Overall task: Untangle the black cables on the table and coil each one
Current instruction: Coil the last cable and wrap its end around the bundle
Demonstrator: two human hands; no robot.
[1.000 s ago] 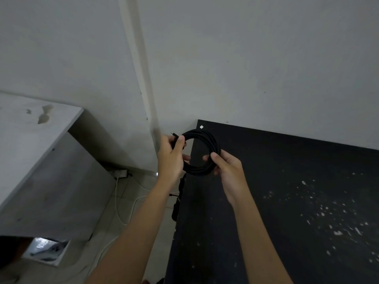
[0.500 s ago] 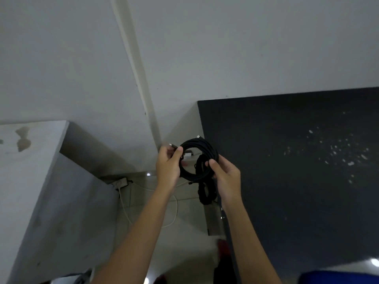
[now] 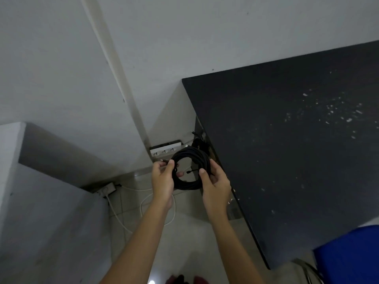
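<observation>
Item inspected: one black cable, wound into a round coil of several turns. It was held in the air just off the near-left edge of the desk, above the floor and not resting on anything.

Hands: the left hand pinched the left side of the coil between thumb and fingers, close to a plug end that stuck out by the thumb. The right hand gripped the right side, thumb on top and fingers curled beneath. The coil sat between the two hands, and both touched it. A second plug end pointed across the open middle of the ring.

Handling, as judged: the cable appeared light and pliable, with a smooth jacket and some spring in the turns. The loops would likely loosen if gripped at one turn only, so hold should be taken across the whole bundle, as on both sides here. The free ends were the likeliest to slip out.

Other: a dark bundle lay behind the coil at the desk edge; its nature could not be determined. A power strip sat against the wall.
</observation>
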